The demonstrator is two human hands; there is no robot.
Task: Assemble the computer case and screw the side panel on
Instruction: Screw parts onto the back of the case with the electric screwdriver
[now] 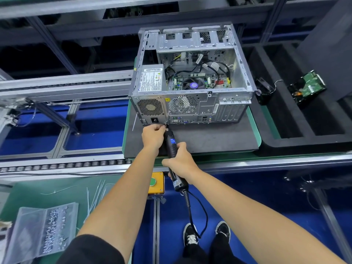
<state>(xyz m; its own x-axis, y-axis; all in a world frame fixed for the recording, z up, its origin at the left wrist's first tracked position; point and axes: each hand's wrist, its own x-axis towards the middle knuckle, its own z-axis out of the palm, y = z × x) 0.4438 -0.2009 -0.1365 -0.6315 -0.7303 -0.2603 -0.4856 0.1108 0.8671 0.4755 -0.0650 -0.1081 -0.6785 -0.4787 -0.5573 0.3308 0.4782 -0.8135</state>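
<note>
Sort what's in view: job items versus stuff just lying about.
In use: computer case, electric screwdriver, right hand gripping it, left hand at its tip.
Lying about: bag of screws, cable ties, hard drive, yellow button box.

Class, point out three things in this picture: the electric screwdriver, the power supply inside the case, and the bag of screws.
electric screwdriver [172, 147], head view, black grip.
power supply [151, 79], head view, labelled top face.
bag of screws [55, 227], head view, the heap of screws inside.
</note>
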